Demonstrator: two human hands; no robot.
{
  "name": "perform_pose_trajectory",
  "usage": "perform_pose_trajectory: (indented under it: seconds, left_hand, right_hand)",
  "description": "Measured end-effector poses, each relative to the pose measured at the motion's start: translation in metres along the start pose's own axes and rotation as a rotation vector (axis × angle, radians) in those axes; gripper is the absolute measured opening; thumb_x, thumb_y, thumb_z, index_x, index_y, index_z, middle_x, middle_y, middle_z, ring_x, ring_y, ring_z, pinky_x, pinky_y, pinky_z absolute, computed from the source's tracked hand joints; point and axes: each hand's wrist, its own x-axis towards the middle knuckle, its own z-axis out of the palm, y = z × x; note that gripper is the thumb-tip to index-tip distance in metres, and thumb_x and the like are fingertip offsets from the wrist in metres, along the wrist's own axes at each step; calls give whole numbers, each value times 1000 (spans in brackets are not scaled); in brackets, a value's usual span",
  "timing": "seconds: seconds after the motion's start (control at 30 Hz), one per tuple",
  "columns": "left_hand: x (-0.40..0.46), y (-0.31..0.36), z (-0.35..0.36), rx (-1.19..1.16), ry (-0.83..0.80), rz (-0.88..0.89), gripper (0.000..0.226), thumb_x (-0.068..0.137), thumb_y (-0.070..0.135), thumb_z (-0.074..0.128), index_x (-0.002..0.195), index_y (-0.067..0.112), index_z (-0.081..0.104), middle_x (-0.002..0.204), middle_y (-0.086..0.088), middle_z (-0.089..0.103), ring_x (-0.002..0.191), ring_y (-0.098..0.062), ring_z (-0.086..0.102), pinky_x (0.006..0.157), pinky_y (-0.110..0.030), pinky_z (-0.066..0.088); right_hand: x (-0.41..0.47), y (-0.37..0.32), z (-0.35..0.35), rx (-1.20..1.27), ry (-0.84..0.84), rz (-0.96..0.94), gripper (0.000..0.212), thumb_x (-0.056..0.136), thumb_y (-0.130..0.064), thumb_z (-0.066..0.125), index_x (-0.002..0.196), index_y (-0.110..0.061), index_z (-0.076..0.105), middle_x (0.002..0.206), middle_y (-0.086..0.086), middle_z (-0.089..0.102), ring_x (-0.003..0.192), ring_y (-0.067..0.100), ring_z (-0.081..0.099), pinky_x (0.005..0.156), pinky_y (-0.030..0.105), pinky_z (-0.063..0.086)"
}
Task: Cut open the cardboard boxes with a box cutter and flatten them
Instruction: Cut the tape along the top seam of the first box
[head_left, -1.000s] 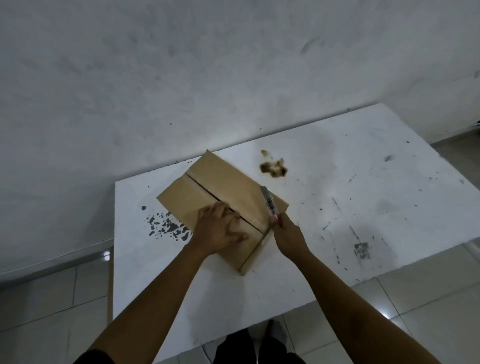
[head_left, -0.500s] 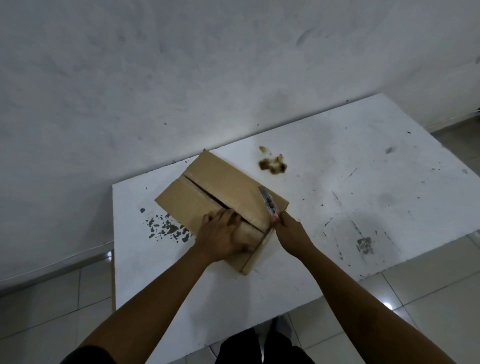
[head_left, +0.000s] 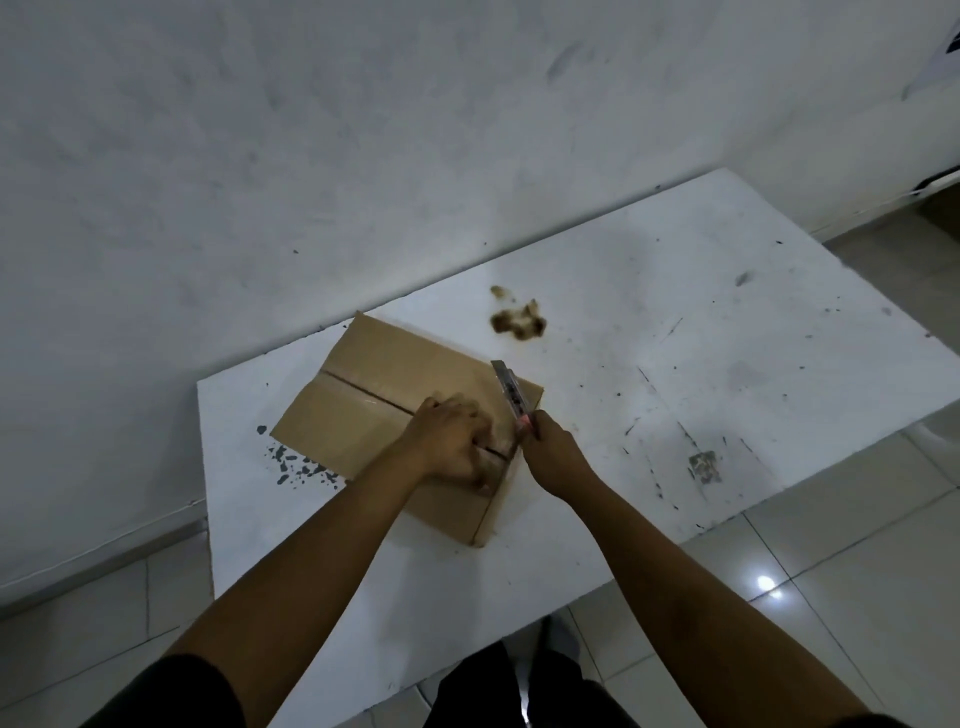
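We see a cardboard box (head_left: 384, 395) lying closed on a white table (head_left: 675, 415), directly under our left hand (head_left: 449, 447) and just left of our right hand (head_left: 553, 457). The left hand sits on the box top near its right end, knuckles up, fingers curled down at the dark seam (head_left: 358, 387) that runs across the top between the two flaps. The fingertips are blurred and partly tucked out of sight, so we cannot tell whether they hook into the seam or only press on the cardboard. The stretch of seam beneath the palm is hidden.

The right hand is closed around the handle of a box cutter (head_left: 511, 397), which points up and away from the fist, over the box's right edge. The handle's lower part is covered by the fingers; a reddish bit shows just above them. The metal tip ends over the far right corner of the box, and we cannot make out whether it touches the cardboard.

Beyond the right hand, past the box, a brown smear (head_left: 519, 325) marks the table. Left of the left hand, beside the box's near-left edge, dark chipped patches (head_left: 296, 467) show, partly covered by the left forearm. To the right of the right hand lies a small grey scuffed patch (head_left: 704, 465). The table's far right corner is cut off by the frame.
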Motion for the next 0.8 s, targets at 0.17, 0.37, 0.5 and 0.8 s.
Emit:
perform_pose_trajectory:
  seconds: [0.17, 0.37, 0.5, 0.8]
  left_hand:
    - [-2, -8, 10, -415, -25, -122, 25, 54, 47, 67, 79, 42, 64, 113, 15, 58, 111, -11, 53, 99, -33, 45]
    - [1, -12, 9, -565, -84, -142, 32, 54, 35, 89, 77, 36, 67, 107, 15, 60, 102, -8, 56, 92, -34, 51]
    - [-1, -10, 4, -571, -98, -148, 31, 57, 30, 92, 77, 31, 67, 106, 19, 60, 103, -4, 54, 94, -32, 48]
    - [1, -8, 7, -508, -105, -164, 31, 61, 39, 90, 80, 31, 67, 102, 23, 56, 97, -1, 52, 92, -31, 44]
  right_hand:
    - [-8, -1, -8, 37, -25, 14, 31, 107, -35, 36, 111, -11, 55, 90, 5, 58, 81, 21, 55, 68, 31, 41]
    - [-58, 35, -3, 251, -65, 144, 22, 104, -28, 45, 100, -15, 62, 84, 5, 62, 70, 17, 56, 61, 27, 47]
    - [-81, 48, 5, 290, -105, 166, 21, 101, -23, 47, 92, -14, 63, 74, 4, 58, 61, 16, 51, 56, 26, 42]
    - [-97, 61, 15, 109, -218, 107, 29, 99, -31, 48, 83, -16, 66, 71, -2, 59, 62, 12, 52, 63, 30, 42]
